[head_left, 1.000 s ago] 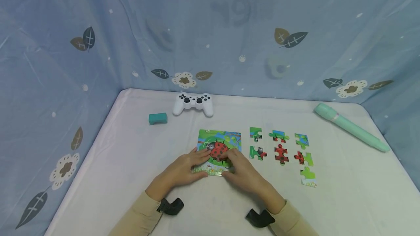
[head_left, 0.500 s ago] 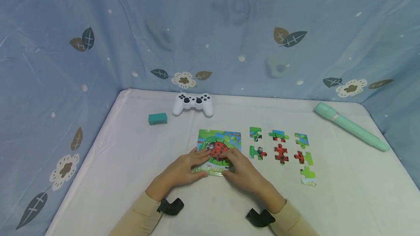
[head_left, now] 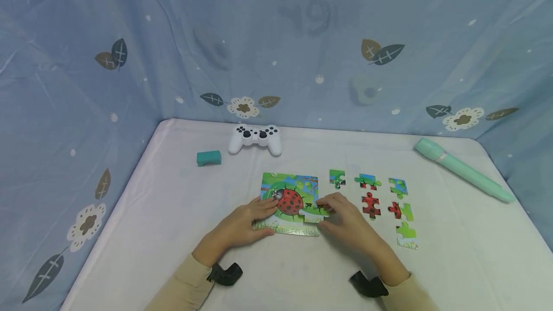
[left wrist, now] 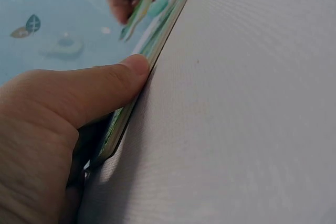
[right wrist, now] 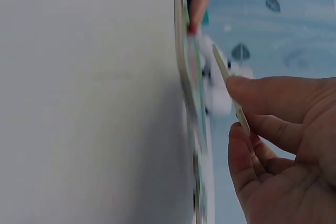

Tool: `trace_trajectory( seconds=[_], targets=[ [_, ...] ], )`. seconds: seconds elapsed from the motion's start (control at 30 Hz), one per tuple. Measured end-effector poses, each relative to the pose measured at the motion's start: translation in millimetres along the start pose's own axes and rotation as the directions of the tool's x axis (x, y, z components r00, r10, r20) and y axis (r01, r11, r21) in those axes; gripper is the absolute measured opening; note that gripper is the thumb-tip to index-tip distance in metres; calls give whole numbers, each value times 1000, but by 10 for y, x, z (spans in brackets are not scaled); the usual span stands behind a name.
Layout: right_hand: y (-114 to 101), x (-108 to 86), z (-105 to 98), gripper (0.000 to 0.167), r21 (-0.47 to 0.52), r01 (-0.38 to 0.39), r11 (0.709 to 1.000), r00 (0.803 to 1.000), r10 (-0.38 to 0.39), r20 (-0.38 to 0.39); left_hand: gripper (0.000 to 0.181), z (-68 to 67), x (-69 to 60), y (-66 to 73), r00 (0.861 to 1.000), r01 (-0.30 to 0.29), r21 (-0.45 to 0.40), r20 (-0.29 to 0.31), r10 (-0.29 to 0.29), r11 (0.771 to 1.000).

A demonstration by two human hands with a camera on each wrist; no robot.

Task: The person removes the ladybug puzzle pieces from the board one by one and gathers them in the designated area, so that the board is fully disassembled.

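Note:
A ladybug jigsaw puzzle board lies on the table in the head view. My left hand rests on its left side, fingers stretched over the picture. In the left wrist view its thumb presses the board's near edge. At the board's right side, my right hand pinches a green jigsaw puzzle piece between thumb and fingers. The right wrist view shows that piece edge-on, tilted and clear of the board. The far side of the right hand's fingertips is hidden in the head view.
Right of the board lie several loose puzzle pieces in rough rows, one mostly covered by the right hand. A white game controller and a teal block sit behind. A mint-green microphone-shaped object lies far right.
My right hand has lifted a puzzle piece off the lower right of the board and moved a little right with it. The left hand has stayed in place.

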State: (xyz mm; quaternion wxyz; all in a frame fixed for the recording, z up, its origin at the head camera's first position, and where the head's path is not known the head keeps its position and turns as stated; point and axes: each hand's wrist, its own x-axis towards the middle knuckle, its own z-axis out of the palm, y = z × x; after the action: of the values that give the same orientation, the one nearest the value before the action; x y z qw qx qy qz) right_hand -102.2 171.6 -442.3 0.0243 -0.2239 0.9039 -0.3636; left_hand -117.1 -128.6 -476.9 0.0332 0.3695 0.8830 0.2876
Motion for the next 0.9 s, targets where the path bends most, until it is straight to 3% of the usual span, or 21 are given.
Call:
trace_trajectory(
  seconds=[0.27,0.4,0.53,0.7,0.9],
  targets=[
    [350,-425,-289,48,-46,-11,999,994,6,-111,59,13,3,-10,1000,-17,-1,-5,17,1000],
    [456,-620,-410,50,-65,-54,996,990,45,-134,59,5,8,-7,1000,-17,-2,-5,17,1000],
    [520,-771,-520,51,-44,-96,994,987,89,-137,59,-5,15,2,1000,-27,-10,-12,27,1000],
    [609,-875,-593,48,-38,-91,995,988,85,-131,59,-2,17,8,1000,-2,-18,-3,2,1000],
    [678,-908,-594,43,-77,-89,993,994,83,-68,60,-1,4,14,999,32,-27,13,-31,999]
  ],
)
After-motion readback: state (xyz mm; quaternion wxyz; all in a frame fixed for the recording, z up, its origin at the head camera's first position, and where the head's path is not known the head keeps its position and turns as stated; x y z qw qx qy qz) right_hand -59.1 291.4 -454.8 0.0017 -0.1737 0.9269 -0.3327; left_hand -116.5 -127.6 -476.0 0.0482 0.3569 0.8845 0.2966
